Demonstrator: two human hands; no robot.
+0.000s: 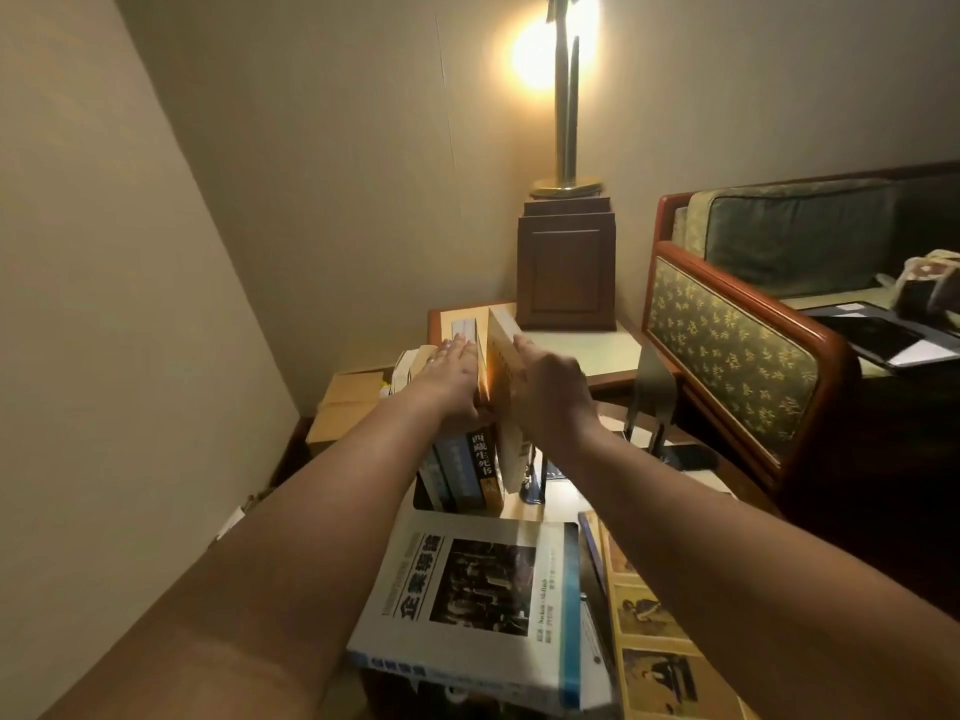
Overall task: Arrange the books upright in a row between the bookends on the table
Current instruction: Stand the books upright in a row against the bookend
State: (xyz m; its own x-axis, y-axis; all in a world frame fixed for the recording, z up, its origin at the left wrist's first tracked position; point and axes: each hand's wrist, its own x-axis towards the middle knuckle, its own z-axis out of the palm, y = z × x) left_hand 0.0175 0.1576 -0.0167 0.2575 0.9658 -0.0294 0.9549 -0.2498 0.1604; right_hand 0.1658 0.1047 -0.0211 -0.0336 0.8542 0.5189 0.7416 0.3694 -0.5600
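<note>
Mid-frame, several upright books [470,467] already stand; the flat left hand [451,374] steadies them while the right hand [545,392] clasps a tan book [506,356] joining the row, and a large white book [467,605] still lies flat on the desk [597,345] at the bottom.

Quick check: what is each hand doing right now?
Left hand: open, palm flat on top of the upright books.
Right hand: closed around the tan book, holding it upright beside the row.

Upright books [470,459] stand mid-table, your left hand [452,376] flat on their tops. Your right hand [550,392] presses the rightmost book [506,366]. A bookend [652,402] stands apart toward the right edge. A flat book [478,600] lies at the near edge.
</note>
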